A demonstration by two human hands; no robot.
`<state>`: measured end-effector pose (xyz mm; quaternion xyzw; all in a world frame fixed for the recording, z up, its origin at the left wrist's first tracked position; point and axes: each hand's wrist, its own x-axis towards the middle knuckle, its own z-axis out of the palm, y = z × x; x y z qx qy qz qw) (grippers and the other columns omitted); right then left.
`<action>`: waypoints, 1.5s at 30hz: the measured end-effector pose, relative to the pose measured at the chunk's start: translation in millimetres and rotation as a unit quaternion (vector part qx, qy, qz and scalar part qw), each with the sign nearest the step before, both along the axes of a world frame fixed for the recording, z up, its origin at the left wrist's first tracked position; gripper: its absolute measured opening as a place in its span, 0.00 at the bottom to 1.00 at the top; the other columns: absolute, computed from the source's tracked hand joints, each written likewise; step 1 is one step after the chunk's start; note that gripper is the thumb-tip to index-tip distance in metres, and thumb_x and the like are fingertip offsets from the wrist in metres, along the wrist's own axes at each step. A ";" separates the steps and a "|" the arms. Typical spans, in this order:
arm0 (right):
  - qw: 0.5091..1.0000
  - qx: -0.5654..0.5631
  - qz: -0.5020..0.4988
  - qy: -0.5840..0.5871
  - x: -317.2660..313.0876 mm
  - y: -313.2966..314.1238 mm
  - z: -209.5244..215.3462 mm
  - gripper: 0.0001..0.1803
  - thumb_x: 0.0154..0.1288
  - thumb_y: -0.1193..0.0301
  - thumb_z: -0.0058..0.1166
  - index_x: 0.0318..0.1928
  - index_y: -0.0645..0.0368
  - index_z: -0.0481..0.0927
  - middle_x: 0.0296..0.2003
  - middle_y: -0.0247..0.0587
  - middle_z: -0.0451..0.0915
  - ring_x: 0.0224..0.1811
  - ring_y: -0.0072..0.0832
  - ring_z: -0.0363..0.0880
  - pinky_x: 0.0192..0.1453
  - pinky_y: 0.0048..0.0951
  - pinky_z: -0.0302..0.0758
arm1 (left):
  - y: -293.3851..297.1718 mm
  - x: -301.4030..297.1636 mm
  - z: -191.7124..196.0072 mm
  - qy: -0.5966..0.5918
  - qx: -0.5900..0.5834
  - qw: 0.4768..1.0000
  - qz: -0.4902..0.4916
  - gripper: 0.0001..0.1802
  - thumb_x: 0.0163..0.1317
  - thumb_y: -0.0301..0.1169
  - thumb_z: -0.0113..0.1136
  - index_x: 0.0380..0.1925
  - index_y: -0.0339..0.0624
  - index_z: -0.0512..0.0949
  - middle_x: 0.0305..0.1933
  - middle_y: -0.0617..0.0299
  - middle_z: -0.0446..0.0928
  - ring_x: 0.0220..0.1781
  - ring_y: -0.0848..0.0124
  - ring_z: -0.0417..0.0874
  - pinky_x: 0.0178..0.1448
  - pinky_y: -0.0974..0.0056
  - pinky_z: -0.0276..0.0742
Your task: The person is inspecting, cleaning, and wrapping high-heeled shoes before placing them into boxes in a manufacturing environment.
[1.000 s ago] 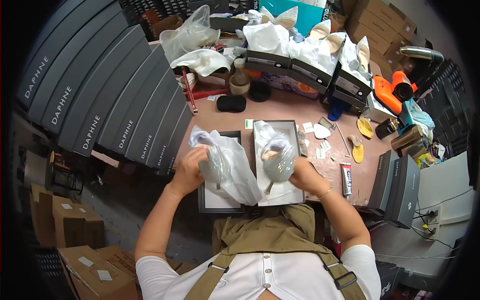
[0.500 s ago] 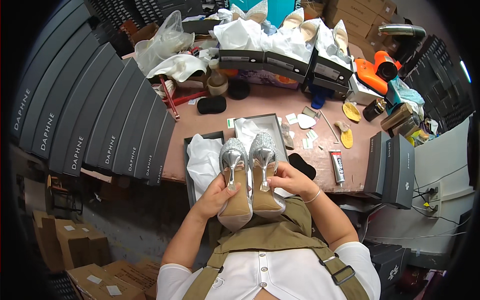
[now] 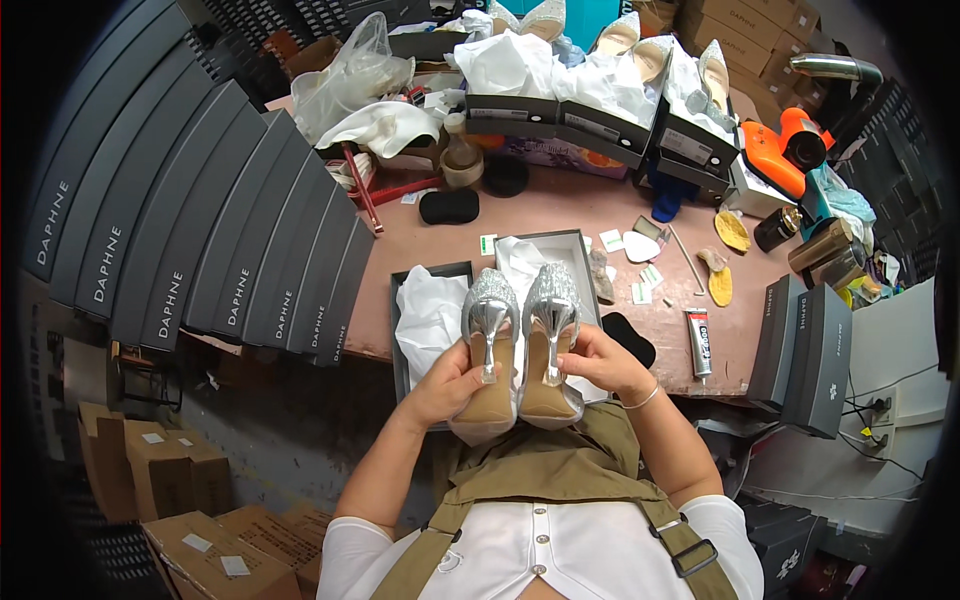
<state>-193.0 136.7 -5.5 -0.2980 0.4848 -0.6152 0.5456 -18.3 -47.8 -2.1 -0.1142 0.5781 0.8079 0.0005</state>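
Observation:
A pair of silver glittery high-heeled shoes is held side by side over my lap, tan soles and shiny metallic heels facing up. My left hand (image 3: 440, 388) grips the left high-heeled shoe (image 3: 487, 405), its thumb by the heel. Around the right high-heeled shoe (image 3: 549, 402) my right hand (image 3: 607, 366) is closed, thumb and fingers at the heel. Just beyond the shoes, an open dark shoe box (image 3: 400, 345) with white tissue paper (image 3: 432, 312) lies at the table edge. Next to it is a second open box part (image 3: 583, 262), also holding tissue; the shoes partly hide both.
Dark shoe boxes (image 3: 215, 220) are stacked high on the left, two more boxes (image 3: 812, 360) at the right edge. Open boxes with shoes (image 3: 605, 125) line the back. A glue tube (image 3: 699, 345), yellow pads (image 3: 720, 286) and a black pad (image 3: 628, 340) lie on the pink table (image 3: 540, 200).
The view has shifted, so the table and boxes appear further right. Both hands still hold the shoes, which sit slightly closer to the boxes, with the soles tipped a little differently.

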 end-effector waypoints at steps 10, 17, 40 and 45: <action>0.968 0.084 -0.003 0.236 20.4 -40.1 20.1 0.22 0.71 0.56 0.45 0.33 0.67 0.76 0.25 0.40 0.78 0.25 0.20 0.76 0.30 0.26 0.74 | 11.5 -22.8 -8.5 0.005 0.160 0.987 0.023 0.31 0.67 0.41 0.54 0.62 0.32 0.62 0.57 0.49 0.72 0.54 0.58 0.79 0.55 0.59 0.77; 0.721 0.211 -0.166 0.638 -48.7 93.4 -66.1 0.28 0.51 0.70 0.64 0.53 0.62 0.71 0.51 0.52 0.72 0.56 0.50 0.69 0.59 0.41 0.68 | 31.5 -25.6 4.1 -0.014 0.167 0.985 -0.041 0.26 0.68 0.30 0.50 0.63 0.36 0.57 0.53 0.46 0.74 0.44 0.59 0.83 0.49 0.58 0.81; 0.745 -0.090 -0.224 0.622 51.0 -17.8 57.9 0.31 0.46 0.76 0.60 0.57 0.56 0.73 0.39 0.46 0.72 0.35 0.39 0.76 0.37 0.35 0.76 | 41.8 -5.0 17.4 0.092 -0.091 0.981 0.148 0.20 0.64 0.24 0.55 0.54 0.38 0.62 0.45 0.57 0.76 0.40 0.71 0.81 0.44 0.65 0.80; 0.823 -0.089 -0.237 0.509 64.0 17.0 34.4 0.31 0.48 0.85 0.50 0.57 0.61 0.73 0.39 0.49 0.73 0.38 0.41 0.76 0.43 0.34 0.76 | 21.4 -2.9 15.3 0.017 -0.007 0.993 0.118 0.23 0.64 0.24 0.55 0.57 0.39 0.62 0.50 0.58 0.74 0.50 0.73 0.77 0.53 0.68 0.75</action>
